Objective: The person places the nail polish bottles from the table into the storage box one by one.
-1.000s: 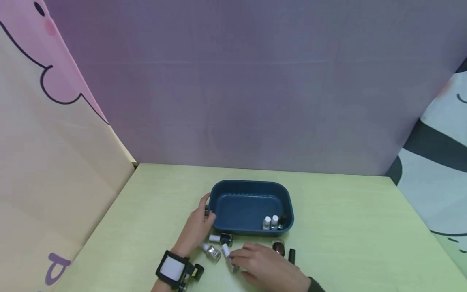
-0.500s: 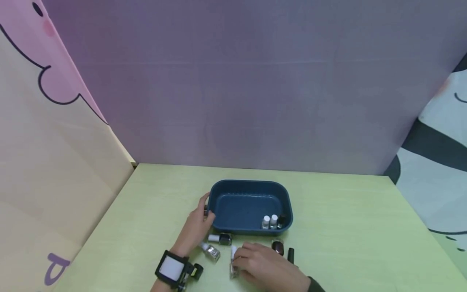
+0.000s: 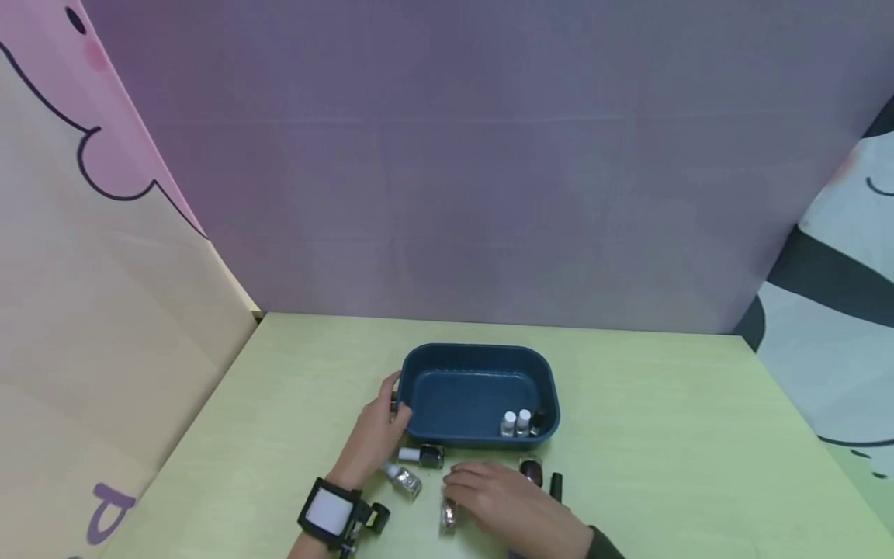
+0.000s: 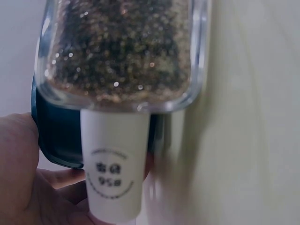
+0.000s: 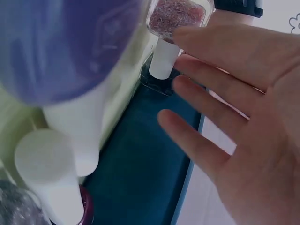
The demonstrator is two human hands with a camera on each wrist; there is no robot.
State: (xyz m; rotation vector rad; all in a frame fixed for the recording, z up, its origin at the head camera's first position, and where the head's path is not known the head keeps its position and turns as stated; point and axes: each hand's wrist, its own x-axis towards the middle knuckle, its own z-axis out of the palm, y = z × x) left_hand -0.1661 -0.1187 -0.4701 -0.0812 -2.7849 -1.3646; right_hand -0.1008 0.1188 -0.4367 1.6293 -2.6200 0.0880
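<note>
1. Nearest the person, the right hand point(image 3: 499, 497) hovers with straight, spread fingers point(image 5: 211, 89) over a glitter bottle point(image 3: 448, 514) lying on the table point(image 3: 663, 435).
2. Further out, the left hand point(image 3: 377, 435) grips the blue tray point(image 3: 482, 357) by its left rim.
3. Inside the tray, small bottles point(image 3: 520, 423) stand in the right front corner.

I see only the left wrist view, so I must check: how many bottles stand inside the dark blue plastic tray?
Observer: Three small bottles stand in the near right corner of the dark blue plastic tray: two white-capped, one dark-capped.
Operator: Does the right hand hold something?
Observer: No. The right hand hovers over the pale green table in front of the tray, fingers straight, palm empty.
Operator: What lies to its right?
Observer: A dark brown bottle and a small black piece, both on the table.
</note>
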